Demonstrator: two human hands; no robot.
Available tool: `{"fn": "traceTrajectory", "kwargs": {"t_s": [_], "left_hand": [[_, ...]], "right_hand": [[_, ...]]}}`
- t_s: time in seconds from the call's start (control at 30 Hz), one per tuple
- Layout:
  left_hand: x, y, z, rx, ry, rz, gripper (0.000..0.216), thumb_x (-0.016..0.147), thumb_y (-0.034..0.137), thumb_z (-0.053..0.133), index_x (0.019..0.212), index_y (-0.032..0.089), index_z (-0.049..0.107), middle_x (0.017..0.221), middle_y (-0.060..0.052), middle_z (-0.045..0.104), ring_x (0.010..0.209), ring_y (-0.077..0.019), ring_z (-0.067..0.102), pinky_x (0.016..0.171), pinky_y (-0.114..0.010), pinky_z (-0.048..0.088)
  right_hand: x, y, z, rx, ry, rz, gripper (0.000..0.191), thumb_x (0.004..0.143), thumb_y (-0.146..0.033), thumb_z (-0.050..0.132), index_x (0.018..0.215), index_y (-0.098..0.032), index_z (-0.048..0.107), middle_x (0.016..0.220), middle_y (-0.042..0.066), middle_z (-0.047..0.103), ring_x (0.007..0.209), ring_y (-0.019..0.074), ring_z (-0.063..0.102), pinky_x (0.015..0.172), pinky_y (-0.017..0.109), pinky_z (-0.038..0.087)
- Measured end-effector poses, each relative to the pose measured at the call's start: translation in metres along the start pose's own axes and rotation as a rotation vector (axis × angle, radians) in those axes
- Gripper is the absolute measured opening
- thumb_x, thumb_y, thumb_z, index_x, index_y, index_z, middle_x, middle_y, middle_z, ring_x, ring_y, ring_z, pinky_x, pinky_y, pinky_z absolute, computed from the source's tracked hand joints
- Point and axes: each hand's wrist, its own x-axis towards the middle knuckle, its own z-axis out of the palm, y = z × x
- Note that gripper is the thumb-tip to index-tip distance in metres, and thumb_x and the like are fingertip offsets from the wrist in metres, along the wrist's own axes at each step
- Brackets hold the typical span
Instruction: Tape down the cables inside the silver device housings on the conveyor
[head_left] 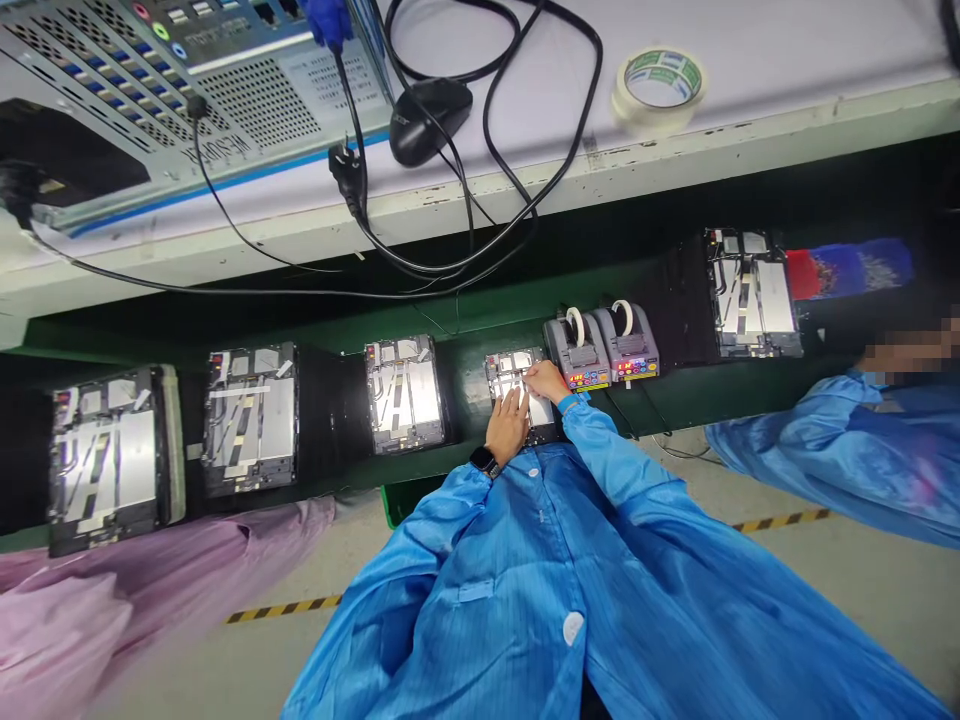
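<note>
My left hand (508,426), with a black smartwatch on its wrist, lies flat on an opened tablet-like device (504,372) on the dark conveyor belt (465,410). My right hand (547,381) rests on the same device, its fingertips at a pale strip on the metal interior. The hands are almost touching, and they hide the device's near half. Several similar devices (405,395) with metal plates and tape strips lie in a row along the belt.
Two automatic tape dispensers (600,345) stand just beyond my right hand. A grey shelf above holds a computer case (247,95), a mouse (429,120), cables and a masking tape roll (658,90). Co-workers' sleeves, one pink (75,610) and one blue (840,460), flank me.
</note>
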Motion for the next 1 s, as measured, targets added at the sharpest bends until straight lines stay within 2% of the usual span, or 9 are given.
{"fn": "traceTrajectory", "kwargs": {"t_s": [0.13, 0.27, 0.37, 0.67, 1.0], "left_hand": [[0.000, 0.003, 0.001, 0.014, -0.011, -0.008, 0.059, 0.102, 0.026, 0.044, 0.160, 0.013, 0.041, 0.171, -0.018, 0.032, 0.160, -0.0302, 0.027, 0.130, -0.054, 0.021], [0.000, 0.003, 0.001, 0.009, 0.003, -0.016, 0.061, 0.101, 0.025, 0.046, 0.161, 0.014, 0.040, 0.170, -0.018, 0.033, 0.160, -0.0302, 0.027, 0.131, -0.053, 0.020], [-0.001, 0.002, 0.002, -0.016, 0.010, -0.013, 0.063, 0.100, 0.023, 0.048, 0.161, 0.014, 0.039, 0.170, -0.018, 0.032, 0.160, -0.0305, 0.027, 0.130, -0.054, 0.020], [-0.002, 0.001, 0.000, -0.043, -0.005, -0.019, 0.067, 0.096, 0.019, 0.049, 0.162, 0.016, 0.037, 0.170, -0.018, 0.032, 0.160, -0.0307, 0.027, 0.129, -0.057, 0.022], [-0.003, -0.001, 0.002, -0.032, 0.016, -0.003, 0.068, 0.093, 0.019, 0.052, 0.160, 0.016, 0.040, 0.170, -0.018, 0.033, 0.159, -0.0319, 0.027, 0.127, -0.060, 0.025]], "right_hand": [[-0.001, 0.000, 0.001, -0.106, 0.047, -0.030, 0.019, 0.087, -0.025, 0.066, 0.082, -0.013, 0.081, 0.069, 0.007, 0.076, 0.061, 0.0137, 0.069, 0.059, 0.017, 0.046], [-0.002, -0.001, 0.003, -0.221, 0.111, -0.083, 0.016, 0.087, -0.024, 0.067, 0.088, -0.017, 0.082, 0.093, 0.008, 0.081, 0.086, 0.0176, 0.074, 0.072, 0.019, 0.048], [-0.004, -0.002, 0.002, -0.267, 0.104, -0.100, 0.017, 0.089, -0.025, 0.065, 0.092, -0.019, 0.081, 0.101, 0.009, 0.081, 0.096, 0.0195, 0.074, 0.078, 0.020, 0.048], [-0.016, -0.013, -0.004, -0.314, 0.072, -0.080, 0.020, 0.093, -0.025, 0.062, 0.100, -0.020, 0.080, 0.108, 0.010, 0.080, 0.104, 0.0210, 0.074, 0.085, 0.022, 0.049], [-0.026, -0.019, 0.000, -0.430, 0.107, -0.110, 0.026, 0.099, -0.026, 0.056, 0.110, -0.018, 0.077, 0.111, 0.014, 0.079, 0.110, 0.0240, 0.073, 0.090, 0.026, 0.050]]}}
